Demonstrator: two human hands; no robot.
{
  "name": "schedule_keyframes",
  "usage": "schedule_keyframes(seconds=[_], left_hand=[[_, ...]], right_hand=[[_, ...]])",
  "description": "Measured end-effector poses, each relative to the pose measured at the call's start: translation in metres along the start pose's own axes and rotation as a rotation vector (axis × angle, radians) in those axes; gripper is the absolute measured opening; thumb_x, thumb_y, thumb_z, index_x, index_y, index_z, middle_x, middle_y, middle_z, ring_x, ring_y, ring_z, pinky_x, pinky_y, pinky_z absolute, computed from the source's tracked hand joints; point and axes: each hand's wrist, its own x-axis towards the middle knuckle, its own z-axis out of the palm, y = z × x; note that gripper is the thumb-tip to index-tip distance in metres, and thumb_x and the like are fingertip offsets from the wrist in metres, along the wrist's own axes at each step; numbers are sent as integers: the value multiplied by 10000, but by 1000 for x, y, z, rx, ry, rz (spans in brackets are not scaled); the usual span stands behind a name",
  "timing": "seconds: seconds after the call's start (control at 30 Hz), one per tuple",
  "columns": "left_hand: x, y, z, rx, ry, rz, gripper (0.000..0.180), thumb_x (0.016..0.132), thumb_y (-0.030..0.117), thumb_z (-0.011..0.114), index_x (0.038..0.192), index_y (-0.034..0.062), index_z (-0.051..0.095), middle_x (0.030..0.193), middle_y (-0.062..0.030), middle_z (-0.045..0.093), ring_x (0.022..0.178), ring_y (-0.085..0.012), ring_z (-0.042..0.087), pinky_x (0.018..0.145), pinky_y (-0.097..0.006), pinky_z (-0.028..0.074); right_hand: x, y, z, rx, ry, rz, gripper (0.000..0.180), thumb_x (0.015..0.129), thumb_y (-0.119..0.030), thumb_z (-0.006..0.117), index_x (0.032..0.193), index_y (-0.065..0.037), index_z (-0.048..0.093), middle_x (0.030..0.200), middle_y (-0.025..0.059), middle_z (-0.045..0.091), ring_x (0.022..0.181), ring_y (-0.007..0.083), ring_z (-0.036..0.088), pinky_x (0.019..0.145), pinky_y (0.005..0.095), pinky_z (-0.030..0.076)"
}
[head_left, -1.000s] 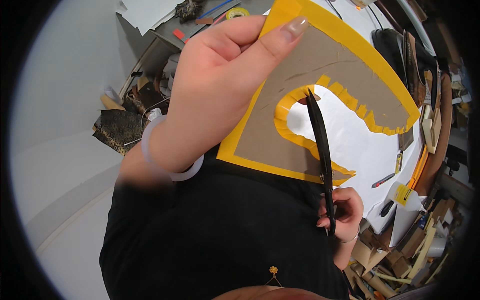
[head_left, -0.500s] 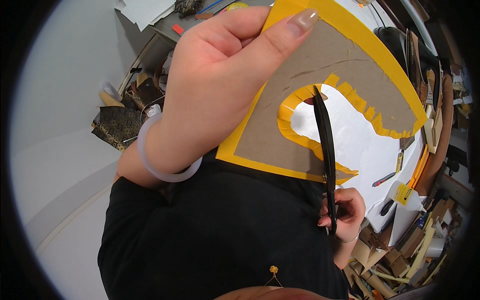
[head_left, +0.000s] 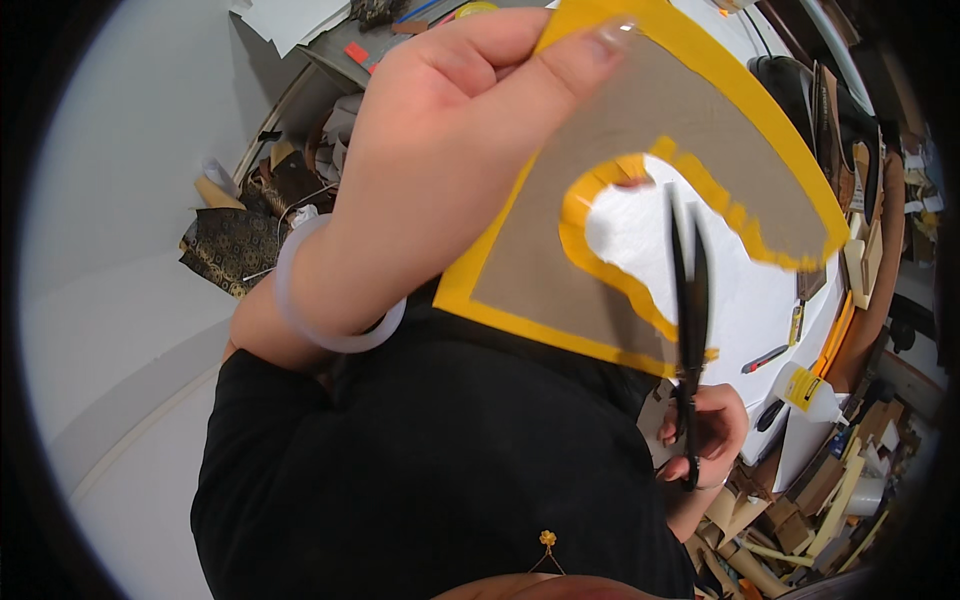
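Left hand (head_left: 450,140) pinches grey card (head_left: 530,265) at its 11 o'clock edge; right hand (head_left: 715,430) grips scissors (head_left: 688,330), 4 o'clock in view. Card sits at 2 o'clock. Judged light, fairly stiff, weaker near fringed edge (head_left: 708,193); best held by yellow border (head_left: 775,125).

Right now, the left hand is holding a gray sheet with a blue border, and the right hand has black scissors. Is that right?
The border is yellow, not blue, as the head view shows. The left hand does hold the gray sheet, and the right hand has the black scissors.
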Motion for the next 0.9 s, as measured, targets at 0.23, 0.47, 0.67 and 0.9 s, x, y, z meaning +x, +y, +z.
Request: schedule_keyframes(seconds=[0.23, 0.47, 0.67, 0.9], left_hand=[[7, -75, -48, -139, 249, -188, 373, 1190, 184, 627, 1489, -37, 604, 1274, -128, 782, 1089, -166, 775, 921, -293, 625], [-14, -113, -68, 143, 300, -170, 629, 1159, 13, 593, 1715, -42, 304, 1530, -220, 648, 1346, -223, 702, 1050, -354, 632], [-6, -96, -80, 1187, 239, 265, 649, 988, -18, 802, 1591, -3, 562, 1628, -210, 598, 1488, -366, 611, 1194, -501, 518], [-2, -109, -88, 1389, -170, 196, 511, 1044, 157, 779, 1505, -24, 657, 1666, -199, 590, 1541, -410, 560, 1301, -629, 377]], right_hand=[[28, 3, -19, -388, 472, -37, 443, 902, -117, 942, 1223, -11, 655, 956, 29, 721, 790, 83, 651, 698, 232, 514], [104, 40, -59, -914, 732, 160, 366, 1008, -150, 863, 1242, 62, 679, 933, 49, 755, 767, 98, 618, 715, 275, 538], [136, 30, -70, -1165, 664, 265, 475, 1017, -184, 839, 1370, 88, 673, 1097, 150, 775, 913, 232, 715, 867, 371, 597], [177, -27, -68, -1525, 453, 150, 341, 1082, -203, 748, 1305, 55, 757, 1311, 247, 766, 1206, 412, 739, 1063, 455, 570]])
